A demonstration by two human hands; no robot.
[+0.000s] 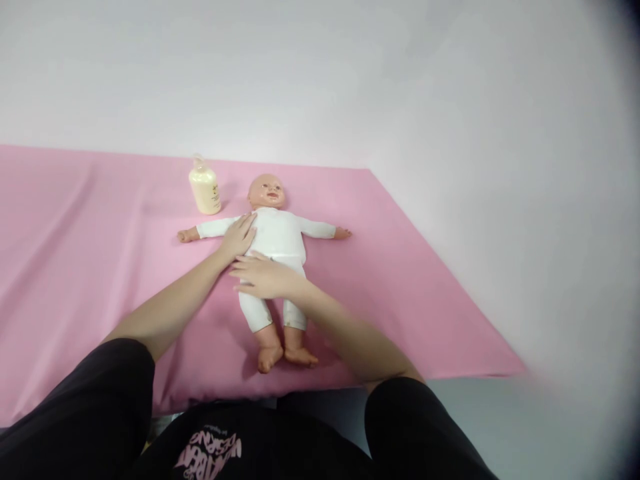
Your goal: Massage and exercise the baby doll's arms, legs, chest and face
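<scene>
A baby doll [277,233] in a white top and white trousers lies on its back, head toward the wall and arms spread wide. My left hand [239,238] rests along the side of its chest, near the doll's arm on the left, fingers stretched out. Lower down, my right hand [263,275] lies flat across the doll's hip and upper leg, its fingers extended to the left and slightly apart. Neither hand grips anything. Bare feet of the doll point toward me.
A cream-coloured pump bottle [205,190] stands upright to the left of the doll's head. Pink cloth [390,300] covers the table, with folds on the left. Behind and to the right is a pale wall [300,80]. The table's front edge runs close to my body.
</scene>
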